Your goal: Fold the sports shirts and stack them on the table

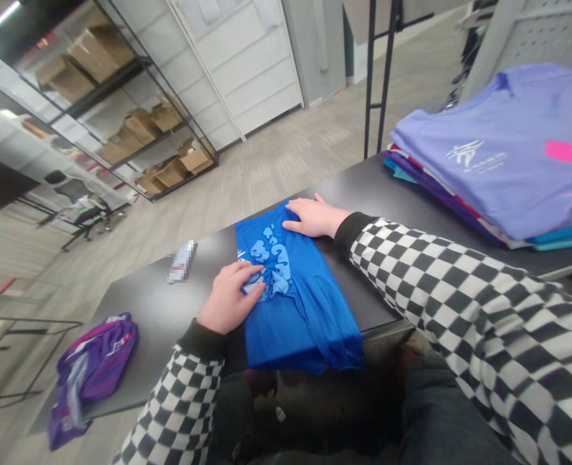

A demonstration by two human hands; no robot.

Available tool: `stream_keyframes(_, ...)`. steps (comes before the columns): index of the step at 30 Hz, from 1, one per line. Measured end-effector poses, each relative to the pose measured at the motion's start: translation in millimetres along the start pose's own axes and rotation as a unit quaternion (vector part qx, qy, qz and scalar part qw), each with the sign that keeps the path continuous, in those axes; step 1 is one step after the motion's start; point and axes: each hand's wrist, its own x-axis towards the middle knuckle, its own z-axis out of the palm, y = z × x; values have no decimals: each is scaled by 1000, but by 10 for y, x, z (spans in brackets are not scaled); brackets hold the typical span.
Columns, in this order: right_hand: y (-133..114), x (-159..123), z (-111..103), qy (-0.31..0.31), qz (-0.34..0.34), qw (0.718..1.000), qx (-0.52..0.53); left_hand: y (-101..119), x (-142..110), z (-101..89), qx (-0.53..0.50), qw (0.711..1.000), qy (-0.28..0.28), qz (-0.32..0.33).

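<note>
A blue T-shirt (pixel 300 303) with a light-blue print lies folded lengthwise on the dark table (pixel 169 310), its near end hanging over the table edge. My left hand (pixel 230 296) rests on the shirt's left side, its fingers gathered on the cloth over the print. My right hand (pixel 313 216) lies flat on the shirt's far end with fingers stretched out. Both arms wear black-and-white checkered sleeves.
A stack of folded shirts (pixel 503 148), lilac on top, sits at the right of the table. A purple garment (pixel 89 371) lies crumpled at the table's left corner. A small blurred item (pixel 182 261) lies beside the shirt. Wire shelves with cardboard boxes (pixel 135 129) stand behind.
</note>
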Motion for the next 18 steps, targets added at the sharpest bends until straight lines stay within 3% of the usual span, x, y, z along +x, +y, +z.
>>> stream_keyframes(2, 3, 2, 1, -2, 0, 1000, -8, 50, -21, 22, 5, 1000, -18, 3)
stream_keyframes(4, 1, 2, -3, -5, 0, 1000, -11, 58, -35, 5, 8, 1000, 2, -6)
stream_keyframes(10, -33, -9, -53, -8, 6, 1000, 8, 96, -206, -169, 5, 993, 121, 14)
stream_keyframes(12, -49, -16, -69, -8, 9, 1000, 18, 128, -317, -194, -13, 994, 105, 33)
stream_keyframes(16, -62, -24, -75, -5, 7, 1000, 7, 168, -531, -152, -28, 998, 13, 60)
stream_keyframes(18, -61, -17, -68, 3, 13, 1000, -5, 165, -599, -114, -32, 998, 15, 58)
